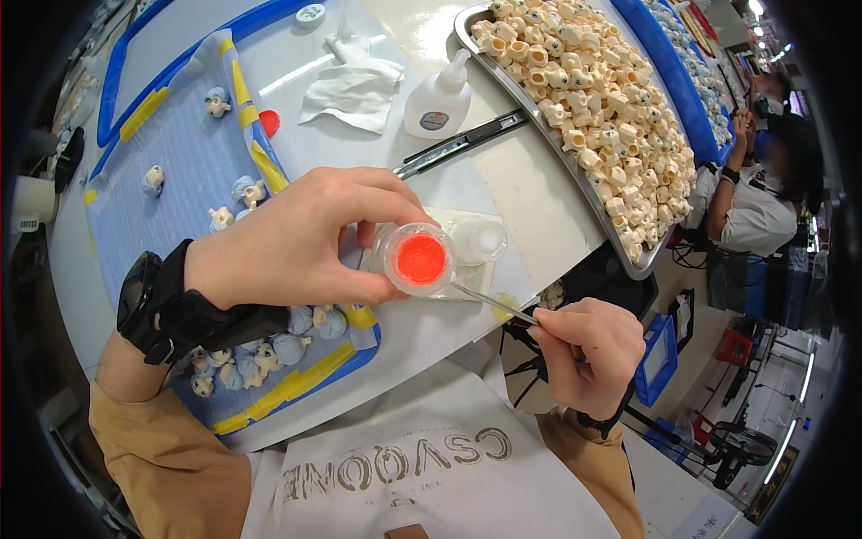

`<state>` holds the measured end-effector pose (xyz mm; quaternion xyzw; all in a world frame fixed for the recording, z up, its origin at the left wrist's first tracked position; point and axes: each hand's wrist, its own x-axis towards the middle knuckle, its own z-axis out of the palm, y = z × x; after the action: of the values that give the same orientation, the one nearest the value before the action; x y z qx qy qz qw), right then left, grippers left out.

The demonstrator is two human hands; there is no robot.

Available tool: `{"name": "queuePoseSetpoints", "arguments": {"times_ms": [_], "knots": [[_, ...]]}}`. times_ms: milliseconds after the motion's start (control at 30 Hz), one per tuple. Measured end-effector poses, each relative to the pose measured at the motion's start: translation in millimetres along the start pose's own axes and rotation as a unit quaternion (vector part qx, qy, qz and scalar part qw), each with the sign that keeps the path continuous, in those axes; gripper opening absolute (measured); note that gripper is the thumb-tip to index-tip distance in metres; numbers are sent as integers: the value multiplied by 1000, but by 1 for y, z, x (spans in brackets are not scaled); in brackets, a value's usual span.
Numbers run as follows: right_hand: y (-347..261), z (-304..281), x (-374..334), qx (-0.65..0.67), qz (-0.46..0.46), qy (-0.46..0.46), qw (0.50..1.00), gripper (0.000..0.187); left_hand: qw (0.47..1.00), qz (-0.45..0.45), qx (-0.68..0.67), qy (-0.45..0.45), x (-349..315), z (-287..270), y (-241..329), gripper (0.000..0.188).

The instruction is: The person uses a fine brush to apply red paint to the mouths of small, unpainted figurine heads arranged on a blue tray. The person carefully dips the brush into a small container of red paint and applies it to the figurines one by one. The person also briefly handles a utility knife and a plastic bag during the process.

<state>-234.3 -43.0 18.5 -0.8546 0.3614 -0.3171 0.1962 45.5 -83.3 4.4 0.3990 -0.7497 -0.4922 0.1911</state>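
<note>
My left hand point(292, 238) grips a small clear round jar point(391, 255) between thumb and fingers. Bright red-orange paint point(420, 260) fills its middle. Closed around a thin metal rod point(498, 305), my right hand point(585, 357) holds it at a slant toward the jar. The rod's far end meets the jar's lower right side; whether its tip touches or lies behind it, I cannot tell. Beside the jar, a second small translucent container point(483, 241) stands on a pale square pad point(440, 289). A utility knife point(462, 144) lies beyond my left hand.
A white squeeze bottle point(437, 103) and a crumpled white cloth point(355, 90) are farther back. Cream doll-head parts point(575, 99) heap a metal tray point(603, 214) at right. Small blue-and-cream figures point(153, 181) sit in the taped blue tray point(135, 225) at left. Another person point(763, 193) sits far right.
</note>
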Motion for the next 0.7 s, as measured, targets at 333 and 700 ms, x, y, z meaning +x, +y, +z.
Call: {"name": "queuePoseSetpoints", "arguments": {"times_ms": [333,700], "knots": [[-5,-2,4,-34,30,10,999,22,1000,-6,-2,-1,-1,-1,1,43],[-3,-1,3,-83,-59,-15,995,21,1000,11,-3,7,-1,1,-3,43]]}}
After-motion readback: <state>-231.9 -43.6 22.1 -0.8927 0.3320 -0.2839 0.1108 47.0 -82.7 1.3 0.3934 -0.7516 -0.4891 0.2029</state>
